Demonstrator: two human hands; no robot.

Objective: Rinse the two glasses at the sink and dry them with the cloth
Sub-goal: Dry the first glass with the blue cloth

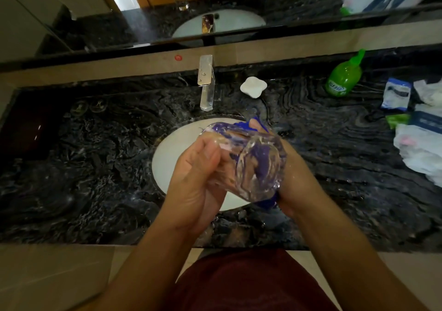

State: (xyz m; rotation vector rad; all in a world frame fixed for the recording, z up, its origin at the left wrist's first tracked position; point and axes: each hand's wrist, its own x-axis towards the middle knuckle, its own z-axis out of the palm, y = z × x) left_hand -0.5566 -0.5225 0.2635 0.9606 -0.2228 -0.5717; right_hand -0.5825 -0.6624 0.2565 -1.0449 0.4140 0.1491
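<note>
Over the white sink (171, 154) I hold a clear glass (248, 181) tilted on its side, one round end toward me. My left hand (191, 184) grips it from the left, fingers curled round its wall. My right hand (295, 174) is behind and under the glass and holds a blue cloth (257, 122) against it. The cloth shows through the glass and sticks out above and below it. Two faint round clear shapes (88, 107) sit on the counter at the far left; I cannot tell what they are.
A chrome faucet (207, 88) stands behind the basin, a white soap dish (253, 87) to its right. A green pump bottle (343, 77), packets (397, 93) and plastic bags (421, 152) crowd the right of the dark marble counter (100, 167). A mirror runs along the back.
</note>
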